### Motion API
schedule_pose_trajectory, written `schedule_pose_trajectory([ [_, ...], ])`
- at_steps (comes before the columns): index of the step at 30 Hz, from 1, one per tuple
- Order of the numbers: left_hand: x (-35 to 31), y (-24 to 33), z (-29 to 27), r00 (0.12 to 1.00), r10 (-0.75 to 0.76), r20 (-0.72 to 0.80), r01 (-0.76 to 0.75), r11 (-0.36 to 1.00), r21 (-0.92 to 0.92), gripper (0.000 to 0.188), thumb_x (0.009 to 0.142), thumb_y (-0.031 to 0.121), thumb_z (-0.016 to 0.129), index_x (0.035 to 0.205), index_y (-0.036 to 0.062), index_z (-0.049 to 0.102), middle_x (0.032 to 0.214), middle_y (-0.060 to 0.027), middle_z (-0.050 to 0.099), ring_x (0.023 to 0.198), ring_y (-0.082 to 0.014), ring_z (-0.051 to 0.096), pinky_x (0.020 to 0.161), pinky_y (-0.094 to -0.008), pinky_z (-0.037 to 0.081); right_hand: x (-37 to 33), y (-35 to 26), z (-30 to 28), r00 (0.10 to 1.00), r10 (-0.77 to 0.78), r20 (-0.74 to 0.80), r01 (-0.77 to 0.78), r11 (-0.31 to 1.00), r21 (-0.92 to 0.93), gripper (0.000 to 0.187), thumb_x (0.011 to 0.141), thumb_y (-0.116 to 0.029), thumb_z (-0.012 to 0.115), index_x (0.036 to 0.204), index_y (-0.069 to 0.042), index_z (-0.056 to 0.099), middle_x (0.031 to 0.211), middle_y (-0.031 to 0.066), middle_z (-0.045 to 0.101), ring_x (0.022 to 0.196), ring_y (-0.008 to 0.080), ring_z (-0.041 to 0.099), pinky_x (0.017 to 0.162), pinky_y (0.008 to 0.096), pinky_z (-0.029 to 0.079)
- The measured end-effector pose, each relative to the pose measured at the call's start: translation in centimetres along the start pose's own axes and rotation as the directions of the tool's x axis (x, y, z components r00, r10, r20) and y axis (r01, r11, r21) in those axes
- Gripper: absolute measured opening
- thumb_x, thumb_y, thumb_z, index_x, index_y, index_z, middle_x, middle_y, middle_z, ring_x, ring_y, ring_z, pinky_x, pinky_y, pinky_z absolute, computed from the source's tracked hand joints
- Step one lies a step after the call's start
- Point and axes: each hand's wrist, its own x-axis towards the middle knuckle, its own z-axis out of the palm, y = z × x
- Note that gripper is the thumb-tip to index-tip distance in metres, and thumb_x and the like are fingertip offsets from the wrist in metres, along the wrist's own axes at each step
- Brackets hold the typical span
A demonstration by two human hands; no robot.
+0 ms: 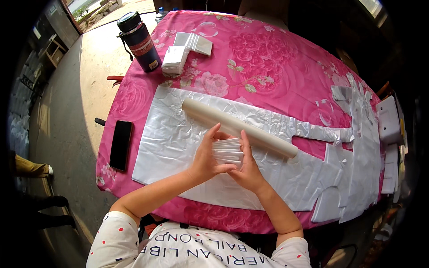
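Between my two hands is a small stack of folded white plastic bags [227, 152], its layered edges facing up. My left hand [203, 155] closes on its left side, and my right hand [250, 170] on its right side, with thumbs near each other at the front. Beneath them lies a wide flat pile of white plastic bags [163, 134], whose cut handle strips reach to the right. A pale, smooth tube [241, 128] rests diagonally across that pile, just beyond my fingers.
A pink flowered cloth [290, 89] covers the table. A black phone [121, 145] lies at the left edge. Farther back stand a dark thermos bottle [139, 42] and several folded white packets [175, 60]. White box-like items [389, 119] sit at the right edge.
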Motion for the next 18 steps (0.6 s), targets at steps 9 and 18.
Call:
schedule_pose_trajectory([
  [9, -2.6, -0.7, 0.1, 0.999, -0.029, 0.025, 0.024, 0.984, 0.176, 0.090, 0.062, 0.021, 0.083, 0.132, 0.0042, 0.030, 0.108, -0.0156, 0.053, 0.098, -0.0311, 0.055, 0.085, -0.0387, 0.044, -0.4, 1.4, 0.4, 0.979, -0.202, -0.016, 0.166, 0.845, -0.508, 0.084, 0.069, -0.015, 0.075, 0.136, -0.007, 0.024, 0.124, 0.0176, 0.041, 0.112, 0.0359, 0.043, 0.095, 0.0432, 0.039],
  [18, -3.3, -0.7, -0.7, 0.992, 0.036, 0.120, -0.047, 0.995, 0.091, 0.081, 0.060, 0.010, 0.082, 0.126, 0.0045, 0.035, 0.110, -0.0143, 0.055, 0.099, -0.0296, 0.055, 0.085, -0.0380, 0.044, -1.0, 0.9, 0.9, 0.933, -0.360, -0.014, 0.308, 0.817, -0.487, 0.062, 0.065, -0.007, 0.074, 0.117, -0.008, 0.041, 0.114, 0.0125, 0.051, 0.107, 0.0367, 0.047, 0.092, 0.0458, 0.040],
])
